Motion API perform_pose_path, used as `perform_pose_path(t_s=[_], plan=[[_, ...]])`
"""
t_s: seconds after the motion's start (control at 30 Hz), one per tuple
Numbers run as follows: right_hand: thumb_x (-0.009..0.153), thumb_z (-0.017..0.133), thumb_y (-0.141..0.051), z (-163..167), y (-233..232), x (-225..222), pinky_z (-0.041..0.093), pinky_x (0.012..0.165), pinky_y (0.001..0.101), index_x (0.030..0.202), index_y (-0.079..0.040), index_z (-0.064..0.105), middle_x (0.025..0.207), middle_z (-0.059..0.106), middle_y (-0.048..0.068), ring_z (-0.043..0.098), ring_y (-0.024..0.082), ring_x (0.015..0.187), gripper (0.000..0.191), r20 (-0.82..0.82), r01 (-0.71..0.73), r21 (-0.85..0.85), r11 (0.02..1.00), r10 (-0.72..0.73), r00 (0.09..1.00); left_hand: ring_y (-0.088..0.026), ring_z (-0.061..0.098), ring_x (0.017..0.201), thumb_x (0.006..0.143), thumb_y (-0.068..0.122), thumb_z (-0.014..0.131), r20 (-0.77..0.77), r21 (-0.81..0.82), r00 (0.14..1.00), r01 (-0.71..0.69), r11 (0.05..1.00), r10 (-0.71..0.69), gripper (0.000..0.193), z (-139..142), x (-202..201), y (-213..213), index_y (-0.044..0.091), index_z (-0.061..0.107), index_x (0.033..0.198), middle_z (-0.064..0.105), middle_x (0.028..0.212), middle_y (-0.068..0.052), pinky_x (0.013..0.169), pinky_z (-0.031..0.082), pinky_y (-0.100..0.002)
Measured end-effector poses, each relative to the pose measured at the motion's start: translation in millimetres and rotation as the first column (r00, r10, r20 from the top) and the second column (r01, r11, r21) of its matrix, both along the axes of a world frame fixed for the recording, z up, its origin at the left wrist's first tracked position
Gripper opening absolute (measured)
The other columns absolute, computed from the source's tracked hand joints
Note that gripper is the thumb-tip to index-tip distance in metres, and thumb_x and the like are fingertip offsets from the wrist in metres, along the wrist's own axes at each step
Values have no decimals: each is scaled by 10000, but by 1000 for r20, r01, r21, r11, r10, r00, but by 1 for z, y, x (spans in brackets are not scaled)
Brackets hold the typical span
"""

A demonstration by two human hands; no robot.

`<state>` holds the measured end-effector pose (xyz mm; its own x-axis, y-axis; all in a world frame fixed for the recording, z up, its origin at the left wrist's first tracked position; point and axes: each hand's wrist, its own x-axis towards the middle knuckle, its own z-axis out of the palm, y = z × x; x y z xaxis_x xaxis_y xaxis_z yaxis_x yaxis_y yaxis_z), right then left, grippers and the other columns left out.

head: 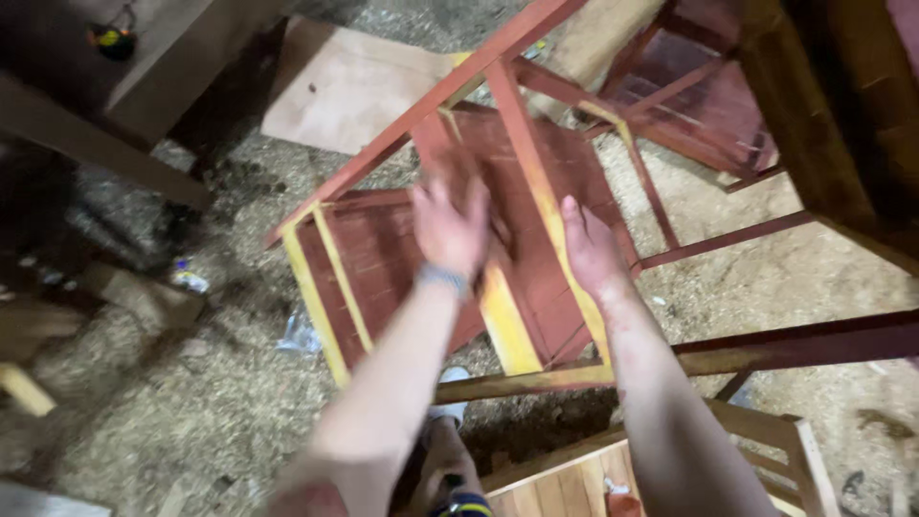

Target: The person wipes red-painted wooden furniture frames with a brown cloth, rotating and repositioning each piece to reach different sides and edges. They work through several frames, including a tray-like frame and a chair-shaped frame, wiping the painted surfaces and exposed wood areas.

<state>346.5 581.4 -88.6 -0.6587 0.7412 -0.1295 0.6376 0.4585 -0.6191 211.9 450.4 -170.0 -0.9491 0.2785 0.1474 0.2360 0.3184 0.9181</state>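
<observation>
two open hands are laid on a red-stained wooden chair frame (450,220) tipped on the sawdust floor (191,412). left hand (450,225) is spread flat on a panel, right hand (592,251) pressed along a yellow rail (536,182); nothing seems gripped, probably steadying it.

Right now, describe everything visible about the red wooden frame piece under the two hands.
The red frame piece looks like wooden furniture stained dark red, with yellow-edged rails and thin slats. It lies tipped at an angle over a sawdust-strewn floor. Red panels fill its sections; long rails cross above and below it. The left hand presses flat on a panel, fingers spread and blurred; the right hand rests along a yellow rail. Both hands look smeared red.
</observation>
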Motion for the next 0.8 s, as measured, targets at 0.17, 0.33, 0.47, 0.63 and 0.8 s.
perform_pose_path(t_s=[0.17, 0.33, 0.47, 0.63, 0.8], plan=[[1024, 314, -632, -5, 1, -1, 413, 1085, 418, 1386, -21, 585, 1373, 621, 228, 537, 364, 1343, 760, 13, 22, 4, 1000, -22, 1000, -503, 499, 1328, 946, 448, 686, -65, 82, 996, -60, 995, 65, 696, -8, -72, 25, 32, 472, 1461, 455, 1437, -317, 1116, 441, -506], [1013, 282, -645, -8, 3, -1, 435, 1075, 413, 1349, 2, 608, 1327, 658, 254, 583, 370, 1318, 799, 4, 13, -32, 999, -13, 1000, -505, 593, 1192, 931, 427, 678, 87, -36, 968, 238, 971, -234, 645, -3, 43, -32, 65, 492, 1431, 467, 1434, -321, 1014, 510, -550], [1017, 269, -655, -10, 4, 1, 437, 1084, 417, 1319, 34, 619, 1320, 658, 276, 581, 382, 1334, 830, 11, 34, -31, 999, -34, 999, -464, 602, 1160, 898, 387, 748, -342, 63, 906, 289, 955, -251, 542, -1, 126, -70, 118, 582, 1338, 504, 1333, -285, 942, 542, -516], [1020, 240, -661, -7, 3, 7, 412, 1106, 436, 1316, 67, 610, 1340, 623, 302, 539, 415, 1354, 868, 68, 76, -41, 996, -73, 995, -428, 654, 1102, 918, 422, 686, 34, -46, 973, 231, 972, -229, 505, 3, 84, -45, 148, 603, 1334, 532, 1375, -261, 865, 577, -483], [998, 237, -668, -4, 2, 5, 398, 1097, 448, 1333, 52, 598, 1354, 604, 294, 517, 420, 1351, 872, 102, 107, -61, 992, -100, 990, -511, 540, 1269, 977, 372, 673, -208, -9, 976, 56, 998, -57, 555, 6, -37, 1, 59, 539, 1415, 461, 1444, -338, 1048, 495, -511]])
